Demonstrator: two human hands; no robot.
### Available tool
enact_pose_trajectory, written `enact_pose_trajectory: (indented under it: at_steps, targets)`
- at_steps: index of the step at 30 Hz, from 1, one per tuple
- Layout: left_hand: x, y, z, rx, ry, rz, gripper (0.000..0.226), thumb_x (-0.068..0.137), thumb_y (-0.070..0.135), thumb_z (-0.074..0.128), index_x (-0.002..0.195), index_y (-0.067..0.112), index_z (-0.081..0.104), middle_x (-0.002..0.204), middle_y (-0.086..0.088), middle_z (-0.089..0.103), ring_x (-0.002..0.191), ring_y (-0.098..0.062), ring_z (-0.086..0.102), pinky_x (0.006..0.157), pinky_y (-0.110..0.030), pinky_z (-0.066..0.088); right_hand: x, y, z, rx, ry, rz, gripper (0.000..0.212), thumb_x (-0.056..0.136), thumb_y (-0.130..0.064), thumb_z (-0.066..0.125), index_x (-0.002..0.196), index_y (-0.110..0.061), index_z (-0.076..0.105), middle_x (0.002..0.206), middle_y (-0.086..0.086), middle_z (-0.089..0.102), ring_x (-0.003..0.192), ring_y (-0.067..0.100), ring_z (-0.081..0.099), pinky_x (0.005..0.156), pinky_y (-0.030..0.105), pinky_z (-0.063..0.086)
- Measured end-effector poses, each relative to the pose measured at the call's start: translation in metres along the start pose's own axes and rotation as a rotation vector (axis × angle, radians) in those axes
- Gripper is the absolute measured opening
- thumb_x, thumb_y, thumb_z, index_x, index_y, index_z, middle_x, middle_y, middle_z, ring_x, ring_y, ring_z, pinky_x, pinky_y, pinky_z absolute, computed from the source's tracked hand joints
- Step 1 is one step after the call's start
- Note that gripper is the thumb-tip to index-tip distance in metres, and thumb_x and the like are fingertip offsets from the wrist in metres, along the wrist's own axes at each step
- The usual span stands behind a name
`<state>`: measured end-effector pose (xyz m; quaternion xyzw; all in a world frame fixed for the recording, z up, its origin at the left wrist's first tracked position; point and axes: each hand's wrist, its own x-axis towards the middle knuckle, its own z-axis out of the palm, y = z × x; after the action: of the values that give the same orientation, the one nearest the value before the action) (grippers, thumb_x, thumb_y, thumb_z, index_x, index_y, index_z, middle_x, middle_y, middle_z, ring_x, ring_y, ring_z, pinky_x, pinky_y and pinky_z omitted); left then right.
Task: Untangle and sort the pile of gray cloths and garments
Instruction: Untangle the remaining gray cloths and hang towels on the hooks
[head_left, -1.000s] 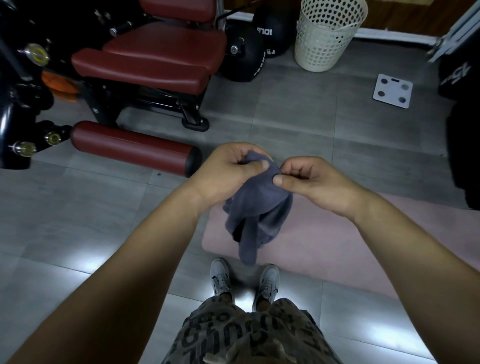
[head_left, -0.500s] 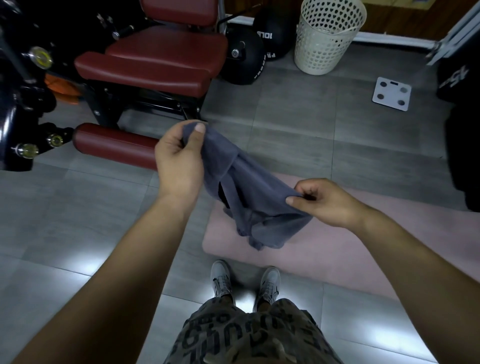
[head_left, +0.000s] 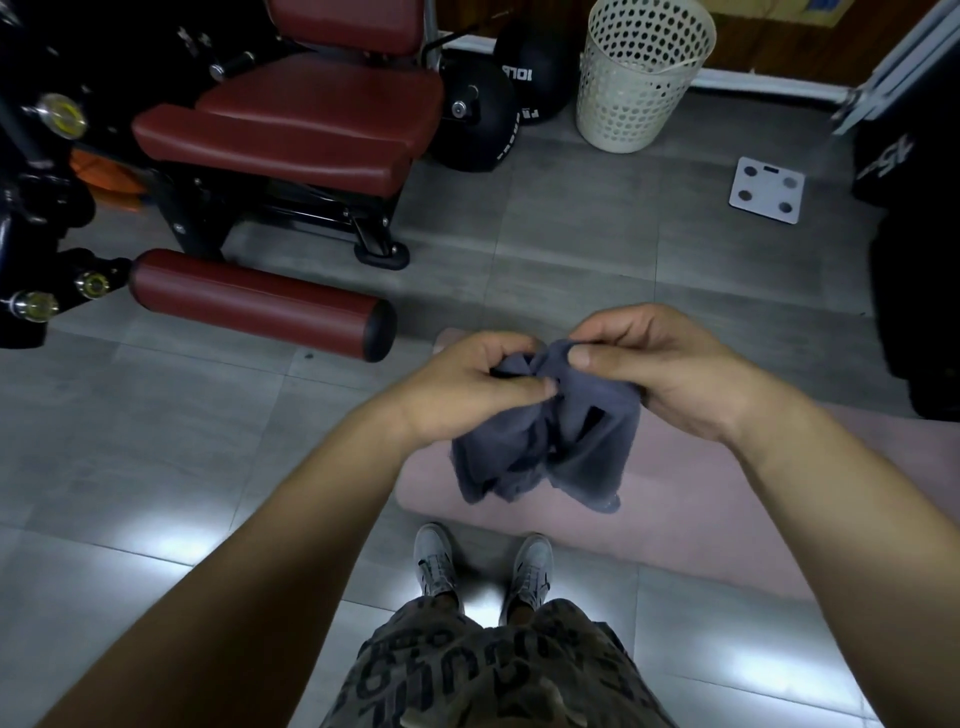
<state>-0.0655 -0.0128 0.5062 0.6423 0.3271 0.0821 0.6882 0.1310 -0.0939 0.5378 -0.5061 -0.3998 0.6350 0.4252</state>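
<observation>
Sorting looks barely begun at frame centre as left hand (head_left: 467, 387) and right hand (head_left: 662, 374) pinch the bunched top of one gray cloth (head_left: 576, 447), which hangs crumpled above a pink mat (head_left: 727, 519), no sorted stack in view.

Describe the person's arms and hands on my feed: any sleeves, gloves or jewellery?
Both hands are bare: the left hand and right hand show no gloves, rings, watch or wristband. The left forearm and right forearm have no sleeve as far as the frame reaches. The thumbnails look short and plain. Below are patterned shorts with a dark print, and gray sneakers.
</observation>
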Motion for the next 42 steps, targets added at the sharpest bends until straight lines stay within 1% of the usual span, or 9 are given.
enact_pose_trajectory:
  at_steps: [6,13,17,20,23,28,31,36,42]
  targets:
    - [0.004,0.016,-0.004,-0.43,0.125,0.085,0.013,0.076,0.003,0.059,0.067,0.011,0.054,0.065,-0.007,0.054,0.06,-0.016,0.053,0.059,-0.025,0.043,-0.012,0.017,-0.025,-0.146,0.08,0.064,0.028,0.074,-0.042,0.081,0.071,-0.02,0.064,0.065,-0.003,0.057,0.059,0.008,0.049,0.054,0.019,0.039]
    - [0.008,0.016,-0.014,-0.902,0.331,0.137,0.017,0.075,0.003,0.045,0.067,0.014,0.034,0.069,-0.007,0.042,0.063,-0.019,0.047,0.065,-0.031,0.044,-0.022,0.039,-0.03,-0.473,0.058,0.139,0.043,0.097,-0.035,0.063,0.061,-0.014,0.052,0.064,-0.003,0.036,0.061,0.011,0.035,0.055,0.022,0.027]
    - [0.013,-0.004,-0.012,-0.212,0.584,-0.001,0.015,0.086,0.001,0.056,0.085,0.016,0.055,0.078,-0.002,0.053,0.073,-0.018,0.053,0.067,-0.025,0.046,-0.018,0.042,-0.032,-0.576,0.178,0.074,0.042,0.101,-0.025,0.058,0.063,-0.014,0.043,0.061,-0.009,0.033,0.058,0.007,0.032,0.054,0.023,0.028]
    - [0.012,-0.009,-0.001,0.255,0.311,-0.053,0.081,0.083,-0.003,0.069,0.149,0.03,0.037,0.124,0.018,0.054,0.092,-0.01,0.064,0.084,-0.014,0.05,-0.013,0.037,-0.024,-0.541,0.211,0.001,0.039,0.1,-0.023,0.059,0.068,-0.005,0.048,0.06,-0.007,0.034,0.057,0.008,0.031,0.051,0.021,0.028]
    - [0.013,0.0,0.015,0.181,0.049,0.027,0.072,0.085,0.005,0.076,0.144,0.032,0.045,0.129,0.024,0.058,0.114,0.009,0.059,0.093,-0.01,0.044,-0.008,0.024,-0.011,-0.492,0.179,-0.056,0.029,0.099,-0.022,0.062,0.075,-0.007,0.066,0.059,-0.006,0.051,0.057,0.006,0.044,0.056,0.02,0.039]
    - [0.016,0.01,0.014,0.014,0.068,0.074,0.036,0.086,0.009,0.076,0.119,0.016,0.063,0.112,0.011,0.071,0.116,-0.005,0.063,0.105,-0.027,0.047,-0.008,0.007,-0.01,-0.352,0.183,-0.05,0.029,0.088,-0.038,0.068,0.077,-0.012,0.074,0.068,0.005,0.063,0.065,0.01,0.055,0.063,0.021,0.046]
    - [0.017,0.011,0.018,-0.007,0.019,0.05,0.046,0.086,0.009,0.075,0.128,0.018,0.058,0.114,-0.001,0.072,0.112,-0.007,0.065,0.099,-0.021,0.05,-0.011,0.011,-0.013,-0.353,0.175,-0.016,0.033,0.082,-0.041,0.069,0.079,-0.009,0.076,0.07,0.012,0.067,0.067,0.011,0.057,0.066,0.023,0.048]
    - [0.022,0.003,0.027,0.001,0.049,0.081,0.004,0.089,0.011,0.072,0.088,0.011,0.068,0.087,-0.002,0.069,0.087,-0.011,0.064,0.087,-0.024,0.049,-0.02,0.024,-0.019,-0.279,0.228,-0.001,0.033,0.082,-0.043,0.072,0.074,-0.01,0.071,0.064,-0.002,0.06,0.062,0.006,0.053,0.058,0.021,0.042]
    - [0.019,-0.005,0.001,-0.348,0.237,0.129,0.01,0.084,0.015,0.068,0.075,0.02,0.067,0.077,-0.002,0.061,0.075,-0.014,0.057,0.075,-0.025,0.046,-0.037,0.037,-0.043,-0.399,0.246,0.055,0.056,0.083,-0.053,0.068,0.074,0.002,0.063,0.066,0.025,0.055,0.06,0.02,0.044,0.06,0.033,0.034]
